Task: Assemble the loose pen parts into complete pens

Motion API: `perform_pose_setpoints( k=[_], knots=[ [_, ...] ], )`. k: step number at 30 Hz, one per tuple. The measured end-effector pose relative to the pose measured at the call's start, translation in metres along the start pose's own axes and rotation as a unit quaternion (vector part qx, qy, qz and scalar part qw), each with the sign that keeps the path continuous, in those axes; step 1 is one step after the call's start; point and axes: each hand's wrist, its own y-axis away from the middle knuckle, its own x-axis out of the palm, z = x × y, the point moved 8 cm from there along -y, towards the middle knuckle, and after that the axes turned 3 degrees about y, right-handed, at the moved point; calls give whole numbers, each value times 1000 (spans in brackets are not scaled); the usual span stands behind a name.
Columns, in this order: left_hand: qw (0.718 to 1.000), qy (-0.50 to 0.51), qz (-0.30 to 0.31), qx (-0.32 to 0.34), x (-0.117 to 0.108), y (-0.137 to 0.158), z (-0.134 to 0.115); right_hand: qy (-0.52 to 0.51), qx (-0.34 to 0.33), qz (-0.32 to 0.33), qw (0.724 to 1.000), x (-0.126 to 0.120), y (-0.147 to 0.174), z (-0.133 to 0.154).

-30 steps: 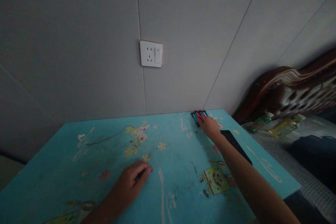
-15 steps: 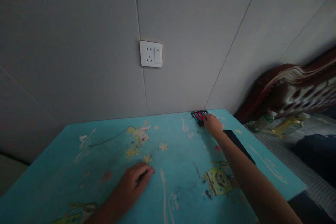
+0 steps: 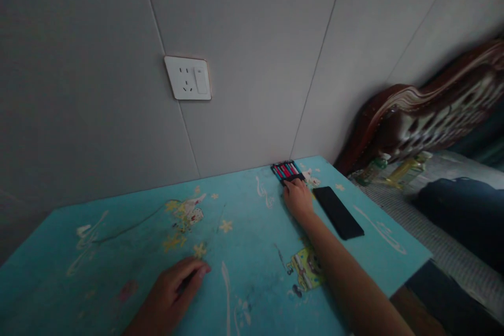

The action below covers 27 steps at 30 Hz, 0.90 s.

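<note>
My left hand (image 3: 175, 289) rests on the light blue patterned tabletop (image 3: 153, 252), its fingers loosely curled and the thumb tip close to the index finger. I see nothing in it. At the far right of the table, a row of several pens (image 3: 285, 169) in red, teal and white with black ends lies side by side near the wall. Over there my right hand (image 3: 298, 198) touches the pens' near ends, palm down with fingers laid out, and part of the fingers is out of sight. A flat black rectangular case (image 3: 338, 212) lies right of this hand.
A grey wall (image 3: 252, 115) with a white socket and switch plate (image 3: 188, 79) stands behind the table. Past the right edge are a bed with a brown tufted headboard (image 3: 417, 121), a green bottle (image 3: 374, 169), a yellow bottle (image 3: 409, 170) and dark cloth (image 3: 460, 210).
My right hand has shifted from the pens' right side to their near ends, which now line up more evenly. The view has turned right, showing more of the black case. My left hand stays resting.
</note>
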Motion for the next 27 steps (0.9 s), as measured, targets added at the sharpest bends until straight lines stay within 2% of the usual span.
perform_pose_setpoints(
  k=[3,8,11,14,20,27],
  knots=[
    [1000,-9,-20,-5,-3,1,2,1,20,-9,1000,-8,-1,-22],
    [999,-28,-36,-8,-7,1,8,20,83,-13,996,-19,-2,-76],
    [998,-44,-45,-24,-11,1,16,23,87,1,996,-16,-2,-90],
    [997,-53,-50,-37,-15,1,18,26,76,10,997,-8,-5,-88],
    [996,-63,-51,-39,-15,-1,10,42,23,4,999,7,-14,-64],
    [997,-63,-27,-21,-11,0,15,66,47,-12,997,10,-22,-59]
  ],
)
